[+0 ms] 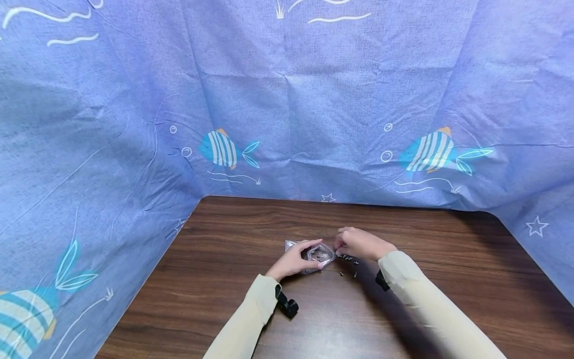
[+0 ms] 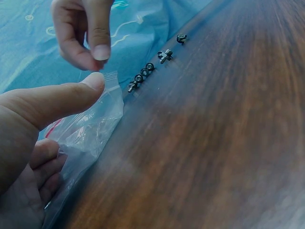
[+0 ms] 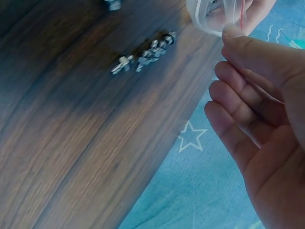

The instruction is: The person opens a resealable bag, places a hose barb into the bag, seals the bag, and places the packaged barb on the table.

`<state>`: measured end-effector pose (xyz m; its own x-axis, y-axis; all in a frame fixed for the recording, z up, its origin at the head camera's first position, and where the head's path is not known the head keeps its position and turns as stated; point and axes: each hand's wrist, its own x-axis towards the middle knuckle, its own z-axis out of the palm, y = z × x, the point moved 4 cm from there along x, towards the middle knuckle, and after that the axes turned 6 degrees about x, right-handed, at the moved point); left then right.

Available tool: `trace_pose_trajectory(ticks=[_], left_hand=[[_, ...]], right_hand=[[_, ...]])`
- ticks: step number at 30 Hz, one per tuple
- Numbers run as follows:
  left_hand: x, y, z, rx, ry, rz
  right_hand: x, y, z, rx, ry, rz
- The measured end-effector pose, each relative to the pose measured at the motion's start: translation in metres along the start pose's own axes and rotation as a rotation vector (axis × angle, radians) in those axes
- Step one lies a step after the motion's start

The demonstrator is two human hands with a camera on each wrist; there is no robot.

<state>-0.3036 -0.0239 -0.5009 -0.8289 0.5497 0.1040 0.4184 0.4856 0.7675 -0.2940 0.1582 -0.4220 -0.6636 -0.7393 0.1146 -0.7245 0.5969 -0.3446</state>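
A clear zip-lock plastic bag (image 1: 332,257) with a red line near its mouth lies on the table, its mouth spread apart. My left hand (image 1: 293,260) holds it, thumb on one side of the mouth and fingers on the other. Small dark pieces show inside. My right hand (image 1: 360,243) is at the bag's right edge, thumb and forefinger tips together; whether a small piece sits between them is hidden. In the right wrist view its other fingers (image 3: 233,112) are loosely bent. Several small dark metal screws (image 2: 143,74) with washers lie beside the bag.
The brown wooden table (image 1: 251,224) has a blue fish-patterned cloth (image 1: 314,109) hanging behind it and at its sides. A few screws (image 1: 355,275) lie apart from the small cluster, nearer to me. Black straps (image 1: 285,301) circle the wrists.
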Motion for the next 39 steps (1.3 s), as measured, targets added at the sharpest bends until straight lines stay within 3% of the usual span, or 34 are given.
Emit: trace_pose_trajectory(ticks=[10,21,39], left_hand=[[0.0,0.001,0.0,-0.007,0.012,0.012],[0.0,0.001,0.0,-0.026,-0.002,-0.015],[-0.001,0.002,-0.001,-0.03,-0.001,-0.024]], right_hand=[[-0.016,0.013,0.002,0.023,-0.021,0.051],[-0.028,0.024,0.005,0.051,-0.06,0.121],[-0.035,0.022,0.009,0.107,-0.12,0.188]])
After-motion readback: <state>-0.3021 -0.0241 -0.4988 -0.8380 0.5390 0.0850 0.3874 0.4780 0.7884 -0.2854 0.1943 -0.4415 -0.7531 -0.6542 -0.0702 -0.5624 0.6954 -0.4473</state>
